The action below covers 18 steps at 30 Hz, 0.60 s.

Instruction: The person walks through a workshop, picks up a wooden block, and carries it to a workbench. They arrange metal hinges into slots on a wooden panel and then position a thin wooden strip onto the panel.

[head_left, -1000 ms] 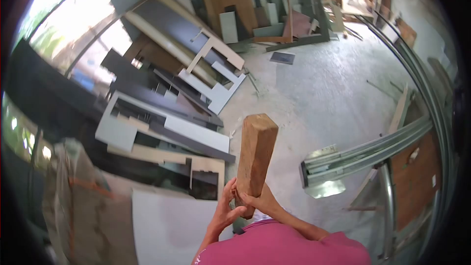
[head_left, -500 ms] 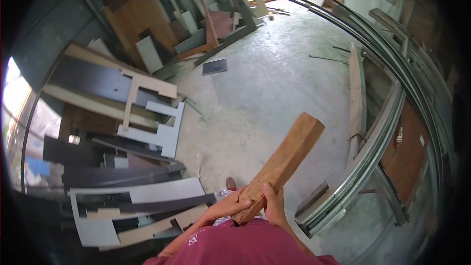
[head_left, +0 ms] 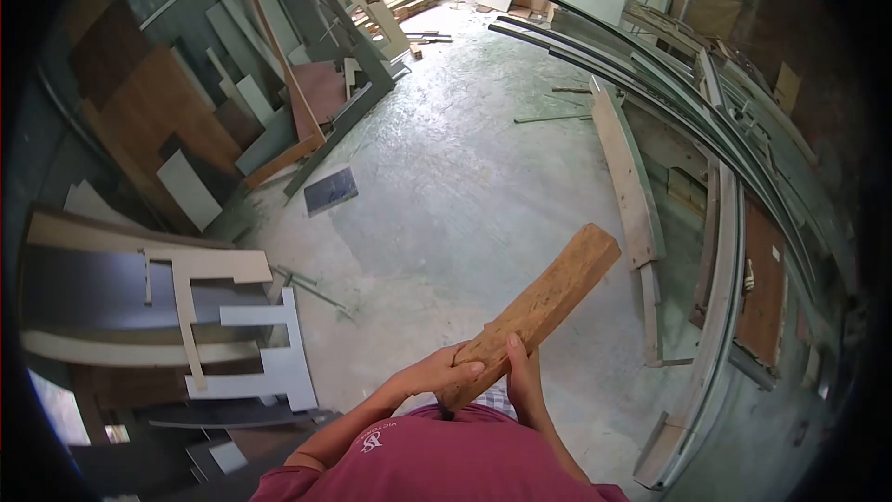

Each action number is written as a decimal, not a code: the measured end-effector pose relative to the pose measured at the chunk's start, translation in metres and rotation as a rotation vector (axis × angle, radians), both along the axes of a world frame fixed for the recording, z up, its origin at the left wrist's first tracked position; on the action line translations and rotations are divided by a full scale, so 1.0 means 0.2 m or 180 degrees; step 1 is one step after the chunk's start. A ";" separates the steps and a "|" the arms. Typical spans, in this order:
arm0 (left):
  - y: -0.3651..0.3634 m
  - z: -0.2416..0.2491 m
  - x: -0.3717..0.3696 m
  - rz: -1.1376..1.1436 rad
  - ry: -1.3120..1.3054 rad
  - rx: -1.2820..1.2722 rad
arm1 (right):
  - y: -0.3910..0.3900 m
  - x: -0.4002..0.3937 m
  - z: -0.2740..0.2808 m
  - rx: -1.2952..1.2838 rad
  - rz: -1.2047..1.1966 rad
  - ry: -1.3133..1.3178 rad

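Note:
A thick brown wooden block (head_left: 548,297) is held in front of my body, its far end angled up to the right. My left hand (head_left: 437,373) is closed round the near part of it from the left, with the thumb on top. From the right side, my right hand (head_left: 522,370) grips it too, thumb resting on the upper face. The near end of the block lies close to my maroon shirt (head_left: 446,460). The fingers beneath the block are hidden.
Cut panels (head_left: 251,353) lie stacked at the left, with boards (head_left: 149,112) leaning behind them. Long metal profiles (head_left: 650,84) and a wooden beam (head_left: 624,172) run along the right. A dark square plate (head_left: 331,191) lies on the concrete floor (head_left: 418,177).
The view has turned to the right, so the panels and floor plate appear further left. Both hands still hold the block, which now lies slightly flatter in view.

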<state>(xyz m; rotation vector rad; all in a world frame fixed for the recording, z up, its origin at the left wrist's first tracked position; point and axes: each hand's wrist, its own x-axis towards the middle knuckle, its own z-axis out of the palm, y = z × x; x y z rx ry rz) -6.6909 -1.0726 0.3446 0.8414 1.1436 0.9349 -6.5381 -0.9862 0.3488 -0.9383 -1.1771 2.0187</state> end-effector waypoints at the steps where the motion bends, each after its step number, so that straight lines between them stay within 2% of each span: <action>1: 0.04 -0.01 -0.11 0.0018 -0.0056 0.0000 | 0.04 -0.11 -0.01 0.0005 -0.0056 0.0016; 8: 0.45 -0.12 -0.88 0.0062 0.0075 -0.0089 | 0.46 -0.90 -0.21 -0.0110 -0.0070 -0.0103; 11: 0.70 -0.18 -1.20 0.0302 0.0096 -0.0019 | 0.79 -1.30 -0.25 -0.0131 0.0097 -0.0154; 13: 0.86 -0.18 -1.45 0.0910 0.0258 -0.0156 | 0.99 -1.63 -0.27 -0.0162 0.0174 -0.0023; 15: 0.99 -0.13 -1.72 0.1093 0.0182 -0.0383 | 1.24 -1.91 -0.23 -0.0533 0.0839 0.0001; 18: 1.26 -0.06 -2.06 0.1414 0.0002 -0.0420 | 1.51 -2.32 -0.22 -0.0593 0.1129 0.0138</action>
